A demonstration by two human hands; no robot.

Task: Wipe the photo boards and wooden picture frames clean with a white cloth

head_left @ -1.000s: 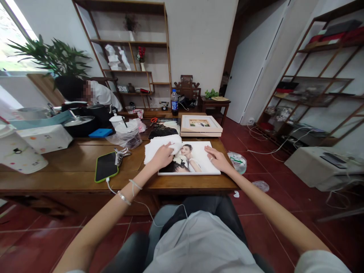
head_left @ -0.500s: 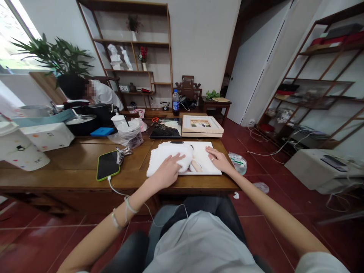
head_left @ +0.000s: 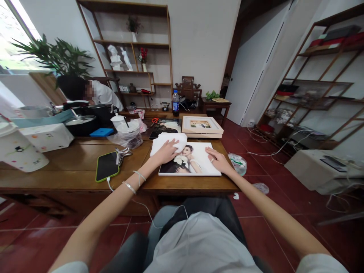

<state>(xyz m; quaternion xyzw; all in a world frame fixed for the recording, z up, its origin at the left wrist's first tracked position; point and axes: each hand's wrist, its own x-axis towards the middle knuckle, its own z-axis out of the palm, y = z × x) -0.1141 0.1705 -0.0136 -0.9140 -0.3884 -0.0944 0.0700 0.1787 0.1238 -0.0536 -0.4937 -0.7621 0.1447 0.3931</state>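
Note:
A photo panel (head_left: 199, 163) with a picture of a couple and white flowers lies flat on the wooden table in front of me. My left hand (head_left: 167, 150) presses a white fluffy towel (head_left: 167, 141) with its fingers over it. The towel covers the panel's upper left corner and reaches past its far edge, touching or overlapping a dark picture. My right hand (head_left: 217, 159), with a ring on it, rests open and flat on the panel's right edge.
Behind the panel are a dark picture (head_left: 167, 125), a cream picture frame (head_left: 202, 127) and a bottle (head_left: 176, 104). To the left lie a charging phone (head_left: 107, 167), a plastic bag (head_left: 127, 136), a blue box (head_left: 101, 132) and pots. Another person (head_left: 105, 94) bends beyond them.
My left hand has pushed the towel away from me, toward the panel's far left corner. More of the couple's picture now shows. My right hand has stayed in place.

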